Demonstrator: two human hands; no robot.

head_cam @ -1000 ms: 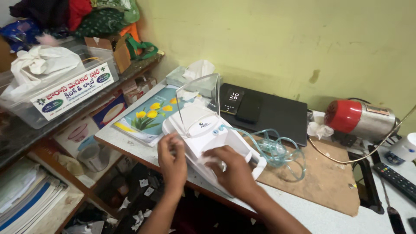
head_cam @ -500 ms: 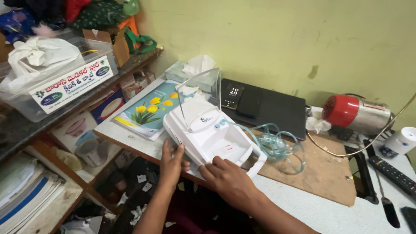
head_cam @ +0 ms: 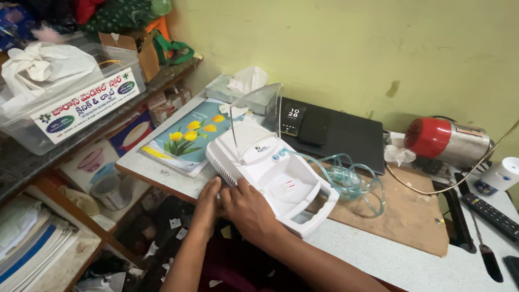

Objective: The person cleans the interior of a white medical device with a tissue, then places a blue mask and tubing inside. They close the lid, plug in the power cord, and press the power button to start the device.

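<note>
Yellow wall behind a cluttered desk (head_cam: 378, 254); both hands' fingers (head_cam: 208, 189) lie flat against the white nebuliser (head_cam: 275, 176)

A black laptop (head_cam: 346, 138) carrying two phones (head_cam: 303, 123), a flower-covered booklet (head_cam: 186, 135) and a red-capped steel flask (head_cam: 448, 140) crowd the counter (head_cam: 378, 254).

— Where do we have the nebuliser (head_cam: 273, 176)?

— Centre of the frame, on the table (head_cam: 378, 254) near its front edge. Our left hand (head_cam: 207, 203) and right hand (head_cam: 250, 210) rest against its near side, just below it in the picture.

— And around it?

— The tubing (head_cam: 354, 181) lies coiled to its right, on the wooden board (head_cam: 400, 216). Behind sits the laptop (head_cam: 346, 135) with two phones (head_cam: 304, 123) on top. The booklet (head_cam: 186, 135) lies to the left. At upper left, a plastic bin (head_cam: 75, 105) sits on what we think is a shelf.
</note>
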